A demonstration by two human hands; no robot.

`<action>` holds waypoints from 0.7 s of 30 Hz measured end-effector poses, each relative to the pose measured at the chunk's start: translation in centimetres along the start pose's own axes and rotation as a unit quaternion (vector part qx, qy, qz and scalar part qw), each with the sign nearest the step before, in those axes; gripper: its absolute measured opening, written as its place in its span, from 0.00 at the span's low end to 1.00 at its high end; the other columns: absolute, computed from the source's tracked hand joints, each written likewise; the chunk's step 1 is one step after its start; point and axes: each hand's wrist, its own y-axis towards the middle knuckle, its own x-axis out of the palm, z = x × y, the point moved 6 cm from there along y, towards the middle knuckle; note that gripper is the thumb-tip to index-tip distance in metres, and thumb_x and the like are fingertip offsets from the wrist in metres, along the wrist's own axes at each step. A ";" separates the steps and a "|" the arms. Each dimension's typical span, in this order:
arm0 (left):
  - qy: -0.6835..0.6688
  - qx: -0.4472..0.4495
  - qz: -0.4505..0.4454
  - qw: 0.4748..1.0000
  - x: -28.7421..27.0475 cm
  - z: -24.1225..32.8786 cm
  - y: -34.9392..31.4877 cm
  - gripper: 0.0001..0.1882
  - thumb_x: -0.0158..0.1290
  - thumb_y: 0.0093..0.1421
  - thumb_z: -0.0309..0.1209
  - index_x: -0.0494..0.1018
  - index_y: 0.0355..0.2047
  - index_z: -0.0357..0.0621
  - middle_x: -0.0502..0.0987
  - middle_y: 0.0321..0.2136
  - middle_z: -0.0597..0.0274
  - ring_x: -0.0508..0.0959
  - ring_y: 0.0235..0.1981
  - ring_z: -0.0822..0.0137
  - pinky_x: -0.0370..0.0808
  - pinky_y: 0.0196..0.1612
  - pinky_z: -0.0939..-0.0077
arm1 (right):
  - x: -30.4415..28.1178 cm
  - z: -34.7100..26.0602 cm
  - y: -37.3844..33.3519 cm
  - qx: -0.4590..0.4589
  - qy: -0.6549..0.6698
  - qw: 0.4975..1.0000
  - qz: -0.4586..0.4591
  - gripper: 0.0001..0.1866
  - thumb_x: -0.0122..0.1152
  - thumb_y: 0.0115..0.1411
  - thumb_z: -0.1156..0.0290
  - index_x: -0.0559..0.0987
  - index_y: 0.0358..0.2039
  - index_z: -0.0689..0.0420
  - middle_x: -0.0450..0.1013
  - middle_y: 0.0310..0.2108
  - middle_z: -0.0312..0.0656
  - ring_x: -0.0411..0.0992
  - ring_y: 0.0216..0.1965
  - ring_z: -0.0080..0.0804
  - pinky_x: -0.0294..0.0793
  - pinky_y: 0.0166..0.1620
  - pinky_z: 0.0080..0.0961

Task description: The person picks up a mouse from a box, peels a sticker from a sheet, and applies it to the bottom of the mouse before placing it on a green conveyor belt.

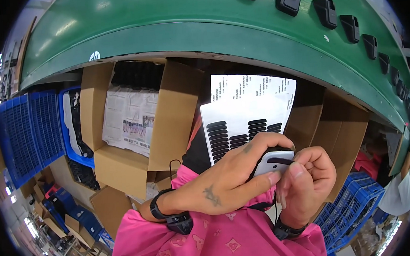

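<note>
Small pale-grey device (264, 167) sat in left hand (231, 180), held up in front of person's body; fingers wrapped round it, thumb on near edge. Right hand (308, 185) pinched end of black strip (276, 160) between thumb and finger; strip lay across device's face, whether stuck down couldn't tell. Just beyond hands: white sheet (241, 114) with columns of black strips. Left: open cardboard box (172, 113), newspaper (126, 111) inside. Beyond: green counter (171, 36), row of black holders (289, 0) along right part.

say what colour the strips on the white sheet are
The strips are black, clearest in the head view.
</note>
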 end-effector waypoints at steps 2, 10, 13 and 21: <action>0.009 -0.001 -0.004 1.000 0.0 -0.1 0.0 0.24 0.49 0.61 0.25 0.59 0.57 0.39 0.71 0.47 0.54 0.74 0.47 0.65 0.70 0.50 0.70 | 0.0 0.0 0.0 0.002 -0.002 1.000 0.001 0.04 0.55 0.57 0.82 0.69 0.30 0.67 0.70 0.19 0.39 0.67 0.17 0.15 0.66 0.21 0.11; 0.021 0.001 0.001 1.000 0.0 -0.1 -0.1 0.23 0.50 0.61 0.26 0.59 0.57 0.40 0.72 0.46 0.53 0.76 0.46 0.63 0.71 0.49 0.70 | 0.0 0.2 0.1 0.007 0.000 1.000 -0.002 0.04 0.55 0.57 0.82 0.69 0.30 0.67 0.71 0.19 0.39 0.66 0.17 0.15 0.66 0.21 0.11; 0.026 0.003 0.005 1.000 0.0 0.0 -0.1 0.23 0.50 0.62 0.27 0.59 0.57 0.40 0.73 0.45 0.54 0.76 0.45 0.63 0.71 0.48 0.71 | 0.0 0.2 0.1 0.009 0.002 1.000 -0.001 0.04 0.55 0.57 0.82 0.69 0.30 0.67 0.71 0.20 0.39 0.66 0.17 0.14 0.66 0.21 0.10; 0.046 0.016 0.013 0.999 0.0 0.0 -0.2 0.23 0.50 0.61 0.26 0.60 0.56 0.40 0.72 0.45 0.53 0.76 0.45 0.62 0.71 0.48 0.70 | 0.0 0.3 0.1 0.005 -0.002 1.000 -0.001 0.04 0.56 0.57 0.82 0.69 0.30 0.67 0.71 0.20 0.39 0.67 0.17 0.14 0.66 0.20 0.10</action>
